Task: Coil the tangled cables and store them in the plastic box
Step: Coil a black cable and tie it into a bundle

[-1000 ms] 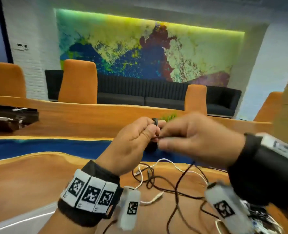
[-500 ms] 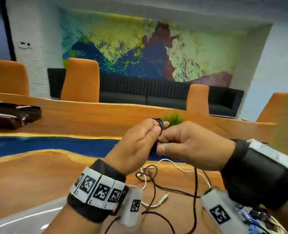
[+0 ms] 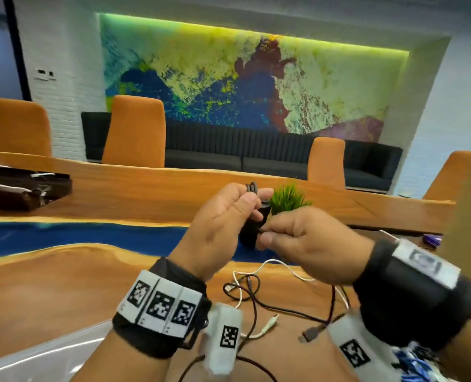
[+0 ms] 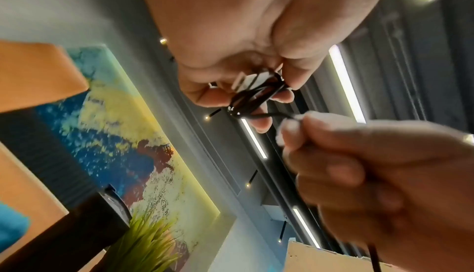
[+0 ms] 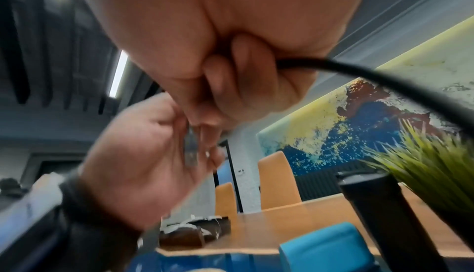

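Pinched small coil of thin black cable point(image 4: 256, 94) in left hand point(image 3: 217, 227); drew free strand lower, clamped between right hand point(image 3: 309, 244) fingertips; winding likely continuing.

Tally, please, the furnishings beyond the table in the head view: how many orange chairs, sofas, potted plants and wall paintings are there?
orange chairs: 4
dark sofa: 1
potted plant: 1
wall painting: 1
Total: 7
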Action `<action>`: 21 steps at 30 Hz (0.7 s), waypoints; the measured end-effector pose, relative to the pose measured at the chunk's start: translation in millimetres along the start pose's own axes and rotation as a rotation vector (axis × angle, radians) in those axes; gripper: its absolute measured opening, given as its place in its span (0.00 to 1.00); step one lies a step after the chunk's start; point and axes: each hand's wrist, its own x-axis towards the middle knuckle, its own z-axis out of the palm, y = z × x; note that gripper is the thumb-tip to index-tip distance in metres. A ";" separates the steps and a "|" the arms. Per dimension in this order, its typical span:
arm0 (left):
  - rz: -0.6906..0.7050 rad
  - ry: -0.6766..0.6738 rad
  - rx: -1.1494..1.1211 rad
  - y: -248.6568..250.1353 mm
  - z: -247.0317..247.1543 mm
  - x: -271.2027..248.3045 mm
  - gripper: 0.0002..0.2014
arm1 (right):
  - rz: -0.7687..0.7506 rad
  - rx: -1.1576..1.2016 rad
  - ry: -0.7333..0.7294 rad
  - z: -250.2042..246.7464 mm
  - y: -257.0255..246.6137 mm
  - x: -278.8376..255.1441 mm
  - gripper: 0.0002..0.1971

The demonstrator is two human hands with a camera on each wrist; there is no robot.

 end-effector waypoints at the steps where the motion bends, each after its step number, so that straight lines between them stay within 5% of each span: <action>1: 0.007 0.000 0.034 -2.0 0.3 0.0 0.15 | 0.000 -0.003 0.011 -9.5 -4.6 -0.6 0.10; 8: -0.043 0.047 -0.159 -4.4 1.1 4.4 0.18 | -0.021 0.031 -0.100 -16.3 -11.6 -11.0 0.10; 12: -0.166 0.089 -0.889 -4.4 -9.3 9.6 0.17 | 0.045 0.021 -0.161 2.7 2.0 -16.5 0.11; 14: -0.189 0.124 -1.078 -3.3 -17.9 12.5 0.17 | 0.113 0.029 -0.139 17.9 16.7 -19.3 0.12; 21: -0.201 0.242 -0.963 -13.8 -22.8 15.9 0.14 | 0.163 -0.173 -0.143 37.1 25.9 -24.3 0.12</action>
